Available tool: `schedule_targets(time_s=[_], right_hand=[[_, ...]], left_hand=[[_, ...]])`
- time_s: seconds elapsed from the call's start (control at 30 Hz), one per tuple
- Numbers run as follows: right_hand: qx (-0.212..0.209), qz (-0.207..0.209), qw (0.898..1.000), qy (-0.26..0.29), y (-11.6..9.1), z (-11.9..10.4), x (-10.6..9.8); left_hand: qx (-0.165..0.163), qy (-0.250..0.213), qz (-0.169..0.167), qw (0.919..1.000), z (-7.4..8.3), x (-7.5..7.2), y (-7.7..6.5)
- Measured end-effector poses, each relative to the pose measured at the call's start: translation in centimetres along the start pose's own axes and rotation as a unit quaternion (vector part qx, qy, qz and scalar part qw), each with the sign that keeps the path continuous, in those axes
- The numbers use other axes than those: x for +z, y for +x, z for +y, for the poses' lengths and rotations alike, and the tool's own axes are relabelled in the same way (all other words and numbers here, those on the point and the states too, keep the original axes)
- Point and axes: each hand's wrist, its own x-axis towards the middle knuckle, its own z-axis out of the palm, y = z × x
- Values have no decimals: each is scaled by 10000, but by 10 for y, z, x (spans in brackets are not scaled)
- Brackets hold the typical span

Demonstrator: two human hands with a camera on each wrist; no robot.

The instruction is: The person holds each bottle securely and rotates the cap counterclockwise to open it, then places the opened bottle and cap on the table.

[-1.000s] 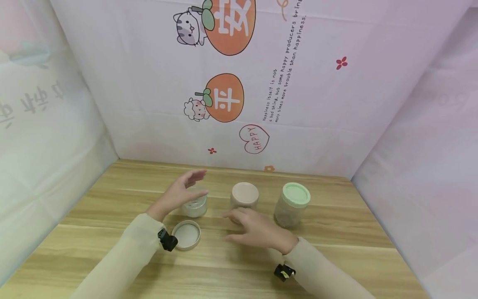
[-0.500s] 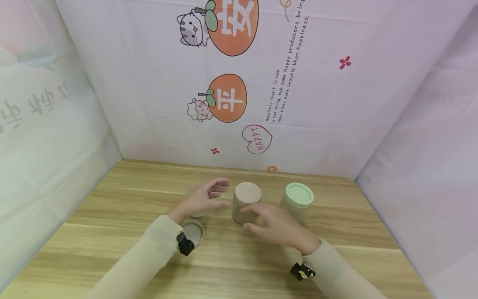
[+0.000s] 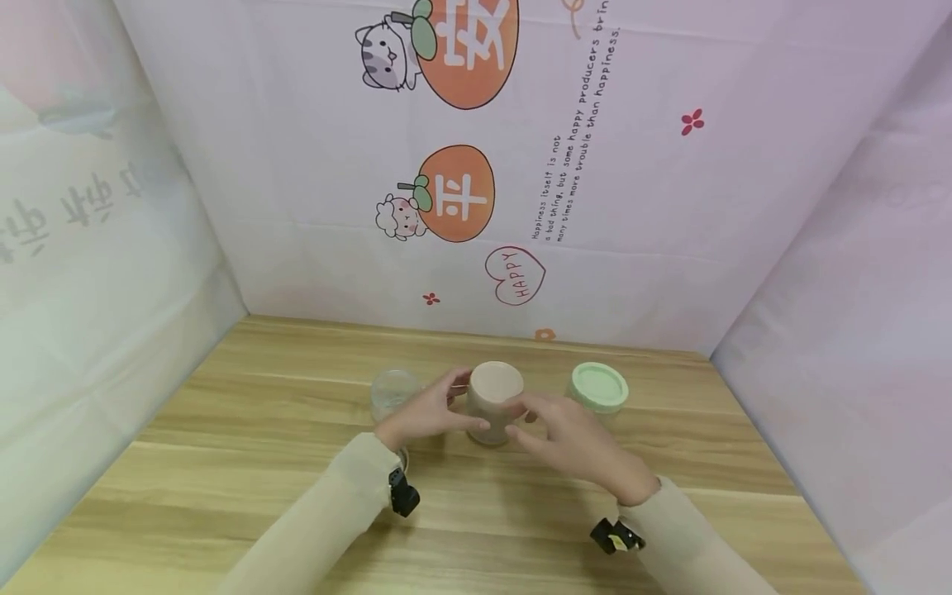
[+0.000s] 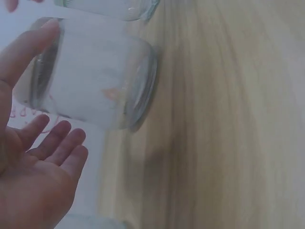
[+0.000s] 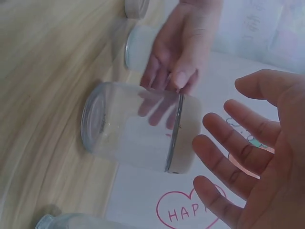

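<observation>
In the head view a clear glass jar with a pinkish-beige lid (image 3: 497, 383) stands upright between my hands. My left hand (image 3: 430, 413) is at its left side, thumb in front and fingers towards the back. In the left wrist view the thumb overlaps the top of the jar (image 4: 90, 71), while the other fingers lie loosely bent beside it. From the right comes my right hand (image 3: 573, 436), its fingertips close to the lid's edge. The right wrist view shows those fingers (image 5: 224, 157) spread and slightly bent beside the lid of the jar (image 5: 133, 126).
A jar with a green lid (image 3: 598, 387) stands at the right, partly behind my right hand. A lidless glass jar (image 3: 392, 390) stands at the left. A loose lid (image 5: 136, 8) lies near it, mostly hidden by my left sleeve in the head view. Cloth walls (image 3: 625, 273) enclose the table.
My left hand has moved right, from over the lidless jar to the beige-lidded jar. My right hand has shifted right and a little up beside that jar's lid. The jars stand where they were.
</observation>
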Motion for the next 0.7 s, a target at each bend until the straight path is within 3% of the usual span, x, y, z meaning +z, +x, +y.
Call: schedule_targets(time_s=[0.13,0.33,0.7], right_hand=[[-28,132,9998,156,1,2,-4],[-52,307,9993,200,2,5,-6],[321,740,9966,-138,11,11,-6]], left_hand=[[-150,-252,91,9995,-5,7,6],[-296,-136,185,9993,-10,13,11],[-360,-440,172,9982,-17,14,15]])
